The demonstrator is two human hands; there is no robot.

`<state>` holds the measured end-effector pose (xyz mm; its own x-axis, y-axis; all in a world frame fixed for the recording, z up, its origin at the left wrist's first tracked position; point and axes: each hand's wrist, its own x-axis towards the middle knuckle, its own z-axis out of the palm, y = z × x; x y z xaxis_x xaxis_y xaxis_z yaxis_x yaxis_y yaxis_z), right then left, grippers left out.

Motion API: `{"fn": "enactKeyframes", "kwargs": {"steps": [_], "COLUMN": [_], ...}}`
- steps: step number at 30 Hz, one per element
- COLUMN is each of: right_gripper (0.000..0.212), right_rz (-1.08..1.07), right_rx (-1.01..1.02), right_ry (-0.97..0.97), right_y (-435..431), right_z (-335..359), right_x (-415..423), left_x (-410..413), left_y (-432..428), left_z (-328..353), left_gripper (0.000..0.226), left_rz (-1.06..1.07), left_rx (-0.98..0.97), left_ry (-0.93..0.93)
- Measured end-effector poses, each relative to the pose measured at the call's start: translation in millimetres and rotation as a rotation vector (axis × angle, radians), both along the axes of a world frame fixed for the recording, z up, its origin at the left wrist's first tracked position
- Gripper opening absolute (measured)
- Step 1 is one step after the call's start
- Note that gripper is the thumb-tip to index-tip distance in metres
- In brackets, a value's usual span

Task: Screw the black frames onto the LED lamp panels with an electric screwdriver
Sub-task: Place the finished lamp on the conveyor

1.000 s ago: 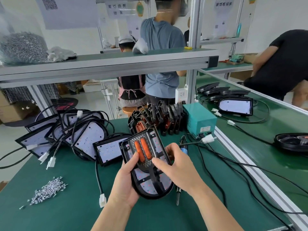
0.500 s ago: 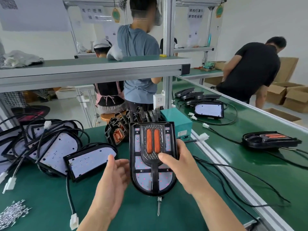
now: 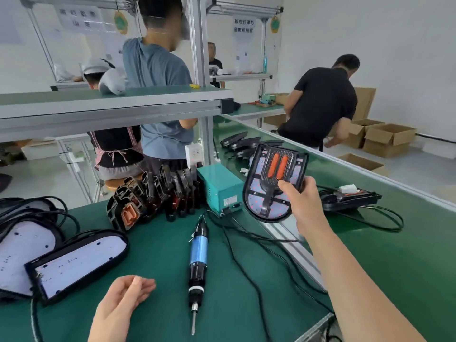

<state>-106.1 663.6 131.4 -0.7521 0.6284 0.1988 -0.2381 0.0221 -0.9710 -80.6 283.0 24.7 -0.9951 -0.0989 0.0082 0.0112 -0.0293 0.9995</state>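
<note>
Green-matted assembly bench (image 3: 160, 267), green conveyor belt (image 3: 407, 267) running along its right side, other workers behind the rack.

My right hand (image 3: 304, 201) grips the rounded LED lamp panel with its black plastic frame and two orange inserts (image 3: 261, 191) by its right edge, thumb on the face. The panel is in the air, tilted, over the aluminium rail between bench and belt. My left hand (image 3: 123, 299) is relaxed and holds nothing, palm up, low over the near bench.

The blue-and-black electric screwdriver (image 3: 197, 253) lies flat on the mat, bit pointing at me, just right of my left hand. Bare white LED panels (image 3: 79, 265) sit at left, a row of loose black frames (image 3: 158, 191) stands at the back next to the teal power box (image 3: 219, 186).

Looks like this one is heading to the belt. Risks:
- One-hand edge grip on a wide flat part, so it can pivot out and hit the rail.
- Another black lamp unit (image 3: 345, 201) lies on the belt just beyond; setting down blind could land on it.
- Can't confirm from here that the screws are seated.
- My left hand could knock the screwdriver and roll it.
</note>
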Motion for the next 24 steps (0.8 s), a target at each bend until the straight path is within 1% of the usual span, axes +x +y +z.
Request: {"fn": "enactKeyframes", "kwargs": {"steps": [4,10,13,16,19,22,24], "right_gripper": [0.037,0.051,0.052,0.060,0.061,0.065,0.066], "right_rz": [-0.235,-0.536,-0.641,-0.739,-0.771,-0.729,-0.706], "right_rx": [0.011,-0.101,-0.130,-0.184,-0.256,-0.326,-0.329], "right_ry": [-0.042,-0.079,-0.129,-0.172,-0.238,-0.323,-0.365], "right_y": [43.3,103.7,128.8,151.3,167.8,177.6,179.8], "right_z": [-25.5,-55.1,-55.2,-56.4,-63.0,-70.6,-75.0], "right_x": [-1.0,16.8,25.7,34.2,42.8,46.9,48.0], "left_x": [1.2,0.0,1.1,2.8,2.9,1.8,1.3], "left_y": [0.5,-0.1,-0.5,0.7,1.6,1.6,1.0], "left_z": [0.9,1.7,2.9,5.1,6.2,6.1,5.4], "left_gripper": [0.015,0.016,0.017,0.017,0.017,0.017,0.017], "left_rz": [0.000,-0.021,-0.028,-0.033,-0.034,-0.045,-0.044], "left_rx": [-0.005,0.020,0.041,0.063,0.080,0.071,0.068], "left_ry": [0.031,0.039,0.041,0.053,0.056,0.055,0.056]}}
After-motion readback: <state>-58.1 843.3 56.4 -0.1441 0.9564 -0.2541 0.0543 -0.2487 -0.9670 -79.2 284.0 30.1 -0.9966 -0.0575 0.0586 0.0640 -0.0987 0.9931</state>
